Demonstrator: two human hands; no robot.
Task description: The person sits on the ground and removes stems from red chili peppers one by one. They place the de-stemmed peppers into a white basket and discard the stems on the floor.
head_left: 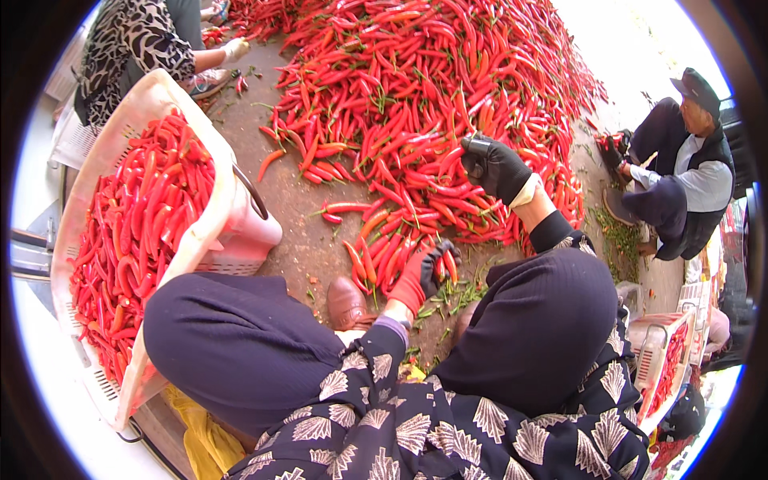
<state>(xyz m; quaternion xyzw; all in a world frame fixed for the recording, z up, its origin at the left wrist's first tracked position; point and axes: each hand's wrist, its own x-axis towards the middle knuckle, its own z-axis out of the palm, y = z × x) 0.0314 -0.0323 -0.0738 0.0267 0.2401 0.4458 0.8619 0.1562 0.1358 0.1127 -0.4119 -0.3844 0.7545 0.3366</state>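
A big heap of red chili peppers (416, 104) with green stems spreads over the floor in front of me. My left hand (424, 276), in a red and black glove, is curled low between my knees at the near edge of the heap. A red chili pepper (452, 267) shows at its fingers. Farther right and higher, my right hand (496, 170) hovers over the peppers in a black glove, its fingers bent together. A small dark grey piece (477, 146) sits at those fingertips; its kind is unclear, and the palm is hidden.
A white plastic crate (226, 152) full of red peppers stands at my left, beside a pale pink bucket (254, 240). One person (136, 40) crouches far left, another (696, 168) sits at right. Green stem scraps (460, 298) litter the floor near my shoes.
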